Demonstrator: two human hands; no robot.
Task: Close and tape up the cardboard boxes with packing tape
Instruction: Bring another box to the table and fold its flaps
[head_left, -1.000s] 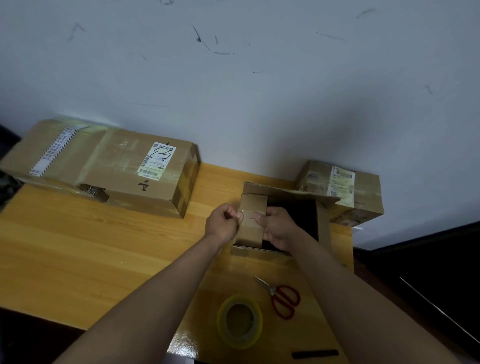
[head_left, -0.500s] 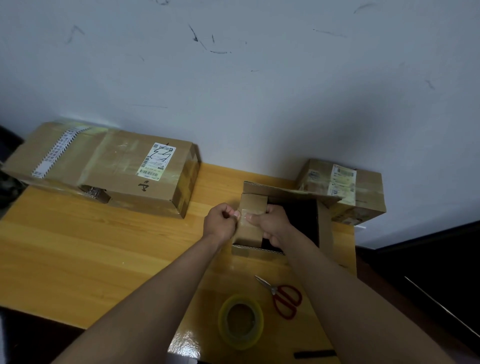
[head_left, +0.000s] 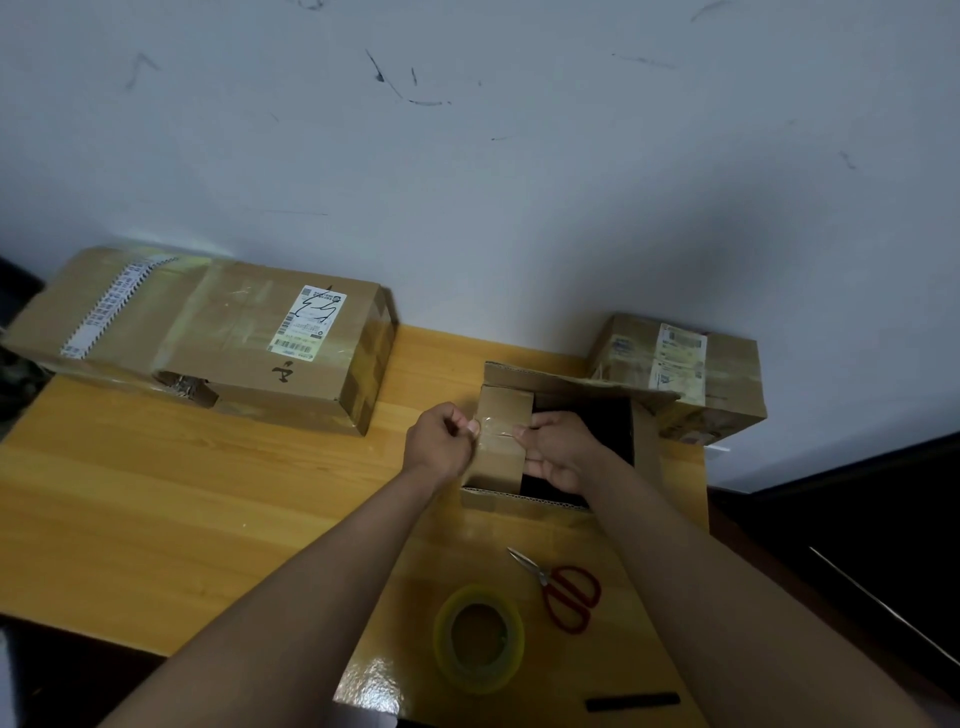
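- open box (head_left: 550, 499): corrugated cardboard, dark inside, left flap (head_left: 504, 434) folded in, mid-table (head_left: 156, 519)
- clear glossy tape strip (head_left: 497, 429) stretched across flap
- left hand (head_left: 440, 446) and right hand (head_left: 558, 451) each pinch one strip end, fingers curled
- tape roll (head_left: 479, 638) near front edge, beside scissors (head_left: 563, 590)

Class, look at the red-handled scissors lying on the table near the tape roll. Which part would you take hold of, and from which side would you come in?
Take the scissors by the red loop handles, coming down from above on the side nearest the person. They lie flat and closed, blades pointing away toward the open box, so the loops are the near, blunt end. The tape roll sits just left, so probably approach slightly from the right.
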